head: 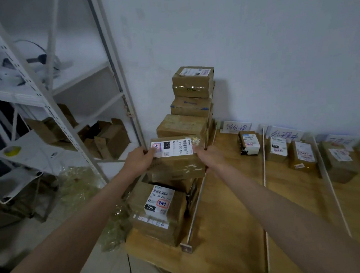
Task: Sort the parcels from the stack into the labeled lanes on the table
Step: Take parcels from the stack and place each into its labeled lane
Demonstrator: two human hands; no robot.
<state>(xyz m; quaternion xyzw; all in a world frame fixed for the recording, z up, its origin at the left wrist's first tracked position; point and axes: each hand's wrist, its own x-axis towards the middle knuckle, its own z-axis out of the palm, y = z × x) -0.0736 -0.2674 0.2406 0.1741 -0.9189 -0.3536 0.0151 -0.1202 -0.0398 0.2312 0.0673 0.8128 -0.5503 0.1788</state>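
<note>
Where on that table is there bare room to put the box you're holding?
The first lane, between the stack and its white divider rod, is bare wood up to one small parcel near the wall. The lanes further right are more crowded with parcels.

L arm point(59, 225): bare, no sleeve | R arm point(286, 203): same | no gloves/rings/watch

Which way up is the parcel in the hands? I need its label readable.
Label side up, lying flat: the parcel shows its white label on top, gripped by the left hand and right hand.
</note>
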